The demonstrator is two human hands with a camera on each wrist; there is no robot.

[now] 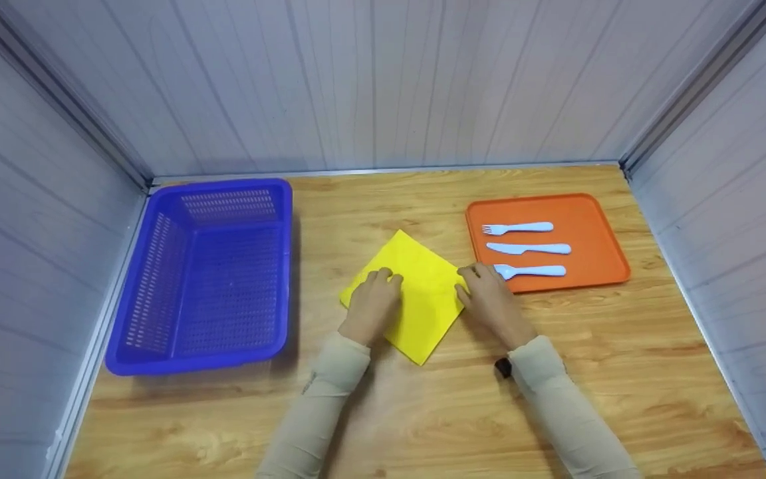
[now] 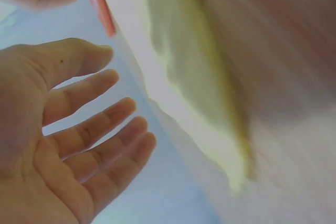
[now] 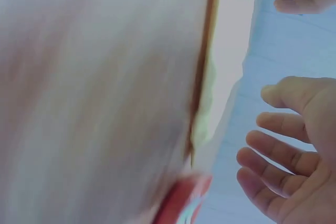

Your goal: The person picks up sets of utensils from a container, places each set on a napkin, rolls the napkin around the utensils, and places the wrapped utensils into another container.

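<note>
A yellow napkin (image 1: 426, 299), square and turned cornerwise, lies on the wooden table between both hands. My left hand (image 1: 374, 303) is over its left side, and the left wrist view shows that hand (image 2: 79, 129) with fingers spread a little and nothing between them. By the napkin's right corner is my right hand (image 1: 489, 296), near the orange tray's edge. In the right wrist view its fingers (image 3: 273, 169) are relaxed and apart from the napkin (image 3: 226, 51). From the head view, I cannot tell whether the fingertips touch the napkin.
A blue plastic basket (image 1: 283, 279) stands on the left. On the right, an orange tray (image 1: 596, 253) bears a light-coloured fork (image 1: 522, 227), a knife (image 1: 532, 249) and a third utensil (image 1: 536, 271), its head partly behind my right hand. Pale panel walls (image 1: 383, 86) enclose the table.
</note>
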